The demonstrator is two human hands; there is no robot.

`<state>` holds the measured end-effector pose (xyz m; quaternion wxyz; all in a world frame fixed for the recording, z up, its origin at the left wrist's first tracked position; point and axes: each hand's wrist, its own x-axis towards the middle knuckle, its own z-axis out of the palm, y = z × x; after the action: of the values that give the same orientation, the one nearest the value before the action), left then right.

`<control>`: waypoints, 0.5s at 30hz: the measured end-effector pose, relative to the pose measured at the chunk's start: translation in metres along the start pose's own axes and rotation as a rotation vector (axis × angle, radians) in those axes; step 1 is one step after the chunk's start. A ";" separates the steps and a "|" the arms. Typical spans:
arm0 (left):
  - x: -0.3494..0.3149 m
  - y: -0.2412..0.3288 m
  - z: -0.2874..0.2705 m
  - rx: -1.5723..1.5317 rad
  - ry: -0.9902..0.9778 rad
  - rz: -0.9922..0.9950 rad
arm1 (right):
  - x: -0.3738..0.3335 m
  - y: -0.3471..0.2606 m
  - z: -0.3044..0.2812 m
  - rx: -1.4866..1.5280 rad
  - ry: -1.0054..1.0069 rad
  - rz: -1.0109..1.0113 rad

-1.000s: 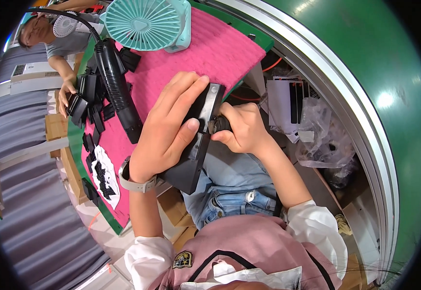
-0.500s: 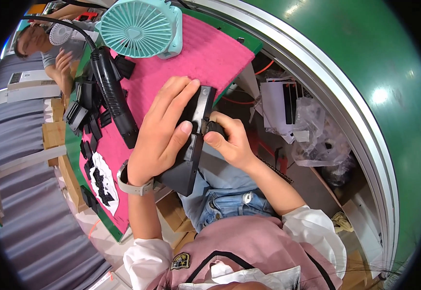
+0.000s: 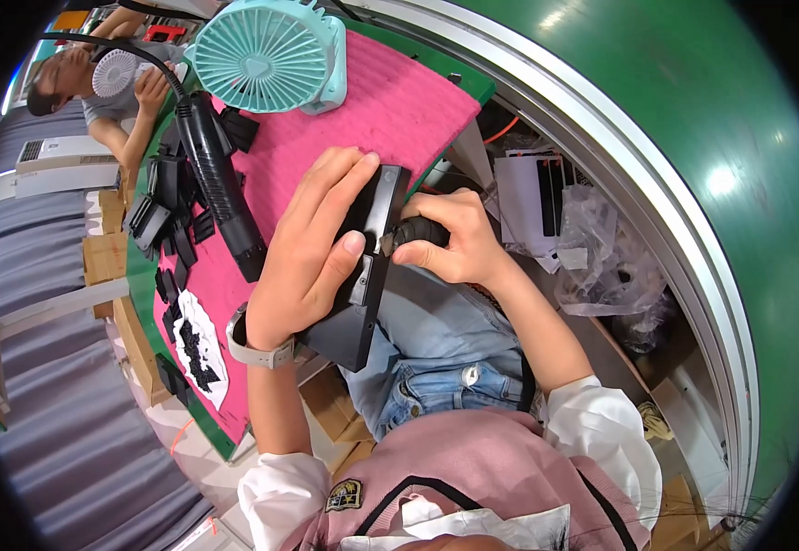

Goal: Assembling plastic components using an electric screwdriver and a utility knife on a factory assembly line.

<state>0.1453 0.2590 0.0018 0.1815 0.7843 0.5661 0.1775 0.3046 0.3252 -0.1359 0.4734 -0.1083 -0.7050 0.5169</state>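
My left hand (image 3: 303,248) is closed over a flat black rectangular housing (image 3: 349,332), which it holds tilted above my lap. A shiny strip runs along the housing's edge facing my right hand. My right hand (image 3: 464,241) is wrapped round a short tool with a dark, thick handle (image 3: 421,231). The tool's narrow tip meets the housing's edge near a gap about halfway along; its exact shape is too small to tell. My left palm and fingers hide much of the housing's broad face.
A pink mat (image 3: 399,92) covers the green table, carrying a turquoise fan (image 3: 262,60), a black corded cylindrical tool (image 3: 220,184), several black plastic pieces (image 3: 165,197) and small black parts on white paper (image 3: 199,354). A co-worker (image 3: 124,96) sits at far left. Plastic bags (image 3: 602,257) lie at right.
My right hand has turned and shifted slightly up and right, showing more of the tool's handle. My left hand and the housing stay nearly still. The co-worker's hands have moved.
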 end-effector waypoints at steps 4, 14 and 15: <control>0.001 0.003 0.001 0.023 0.021 0.011 | -0.012 -0.004 0.028 0.224 0.210 0.110; 0.000 0.000 0.002 0.017 0.053 0.020 | -0.016 -0.026 0.050 0.413 0.394 0.320; -0.001 -0.001 0.002 0.017 0.054 0.018 | -0.014 -0.024 0.045 0.413 0.392 0.321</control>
<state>0.1453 0.2578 -0.0002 0.1579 0.7858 0.5650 0.1956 0.2852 0.2777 -0.1240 0.5247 -0.2173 -0.4544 0.6862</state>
